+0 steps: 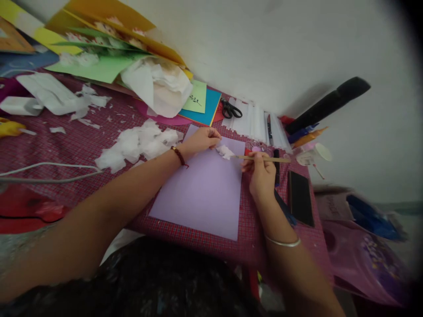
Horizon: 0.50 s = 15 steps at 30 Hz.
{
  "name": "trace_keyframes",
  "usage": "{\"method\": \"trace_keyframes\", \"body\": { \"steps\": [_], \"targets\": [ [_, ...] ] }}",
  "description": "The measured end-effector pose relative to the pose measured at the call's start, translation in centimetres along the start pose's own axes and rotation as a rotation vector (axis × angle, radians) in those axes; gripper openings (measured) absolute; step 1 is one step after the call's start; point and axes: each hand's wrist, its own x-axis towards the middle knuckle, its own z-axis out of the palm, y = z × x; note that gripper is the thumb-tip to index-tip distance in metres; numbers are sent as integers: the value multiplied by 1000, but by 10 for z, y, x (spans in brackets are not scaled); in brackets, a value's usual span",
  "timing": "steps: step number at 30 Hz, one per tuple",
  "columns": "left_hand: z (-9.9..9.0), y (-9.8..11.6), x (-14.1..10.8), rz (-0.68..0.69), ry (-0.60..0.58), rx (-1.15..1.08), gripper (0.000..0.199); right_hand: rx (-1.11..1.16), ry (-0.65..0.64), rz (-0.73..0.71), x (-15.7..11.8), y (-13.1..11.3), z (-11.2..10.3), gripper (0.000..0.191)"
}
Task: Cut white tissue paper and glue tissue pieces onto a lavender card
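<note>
A sheet of light purple paper (205,189) lies on the checked tablecloth in front of me. Near its upper edge rests a small crumpled piece of white tissue paper (225,152). My left hand (205,138) is over the top of the sheet, its fingers pinched together just beside that tissue; whatever is between the fingertips is hidden. On the right side of the sheet, my right hand (261,171) grips a thin wooden stick (276,159), perhaps a brush. The stick's tip points left and reaches the edge of the tissue.
Torn white tissue (139,143) is heaped left of the sheet. Black scissors (230,109), coloured papers (201,105) and clear plastic sleeves (253,121) lie behind. A phone (300,198) sits near the right table edge. White cables (49,172) cross the left side.
</note>
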Motion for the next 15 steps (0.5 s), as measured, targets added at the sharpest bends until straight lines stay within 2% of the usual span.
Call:
{"method": "trace_keyframes", "body": {
  "steps": [3,6,12,15],
  "targets": [
    [1,2,-1,-11,-11,12,18,37,9,46,4,9,1,29],
    [1,4,-2,0,-9,49,18,-29,-22,19,4,9,2,28],
    [-1,4,-4,28,-24,118,13,-268,-205,-84,-8,1,5,27],
    [-3,1,-2,56,-73,167,9,-342,-273,-138,-12,0,6,26]
  ]
}}
